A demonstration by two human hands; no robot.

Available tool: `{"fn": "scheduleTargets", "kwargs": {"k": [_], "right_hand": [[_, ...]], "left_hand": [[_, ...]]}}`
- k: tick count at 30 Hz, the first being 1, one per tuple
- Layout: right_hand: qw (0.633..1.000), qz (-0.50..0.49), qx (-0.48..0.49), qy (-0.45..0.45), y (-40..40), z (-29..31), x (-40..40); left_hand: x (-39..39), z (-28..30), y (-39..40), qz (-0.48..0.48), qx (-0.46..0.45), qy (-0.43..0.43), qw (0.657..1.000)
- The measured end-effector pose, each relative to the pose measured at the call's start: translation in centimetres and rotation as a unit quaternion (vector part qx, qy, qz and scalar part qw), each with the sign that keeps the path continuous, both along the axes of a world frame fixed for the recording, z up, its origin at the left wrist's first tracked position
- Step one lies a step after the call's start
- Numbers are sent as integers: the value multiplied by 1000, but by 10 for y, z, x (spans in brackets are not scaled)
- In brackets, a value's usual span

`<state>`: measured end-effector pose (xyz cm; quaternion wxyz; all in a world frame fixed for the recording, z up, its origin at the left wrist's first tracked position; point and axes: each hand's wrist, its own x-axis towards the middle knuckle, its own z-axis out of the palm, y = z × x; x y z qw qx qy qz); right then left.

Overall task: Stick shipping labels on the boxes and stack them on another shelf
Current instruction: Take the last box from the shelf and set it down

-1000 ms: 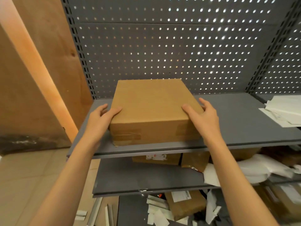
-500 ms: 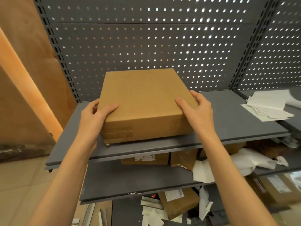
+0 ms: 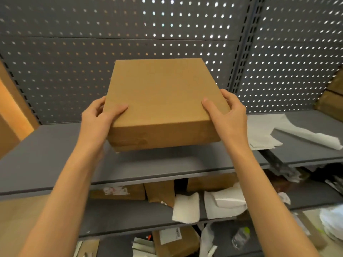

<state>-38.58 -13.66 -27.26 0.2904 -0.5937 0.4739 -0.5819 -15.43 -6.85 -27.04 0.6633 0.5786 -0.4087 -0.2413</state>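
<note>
Brown cardboard fills the middle of the view: a flat box held in the air above the grey shelf, in front of the perforated back panel. The left hand grips its near left corner, thumb on top and fingers round the side; the right hand holds the near right corner the same way. The top face shows no shipping label (the other faces are partly hidden), so I judge this box to be in mid-carry, either toward labelling or toward stacking. White sheets lie to the right on the same shelf, possibly the labels. Next comes setting the box down flat and square, both hands easing off together so it does not tip.
</note>
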Motion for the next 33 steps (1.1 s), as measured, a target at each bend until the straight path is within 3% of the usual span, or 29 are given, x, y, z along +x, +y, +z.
{"fn": "scheduleTargets", "kwargs": {"k": [11, 33], "right_hand": [[999, 48, 6, 3, -35, -2, -95], [995, 42, 91, 10, -52, -57, -126]], "left_hand": [[-99, -12, -16, 26, 4, 9, 1000], [-132, -52, -39, 12, 98, 20, 995]]}}
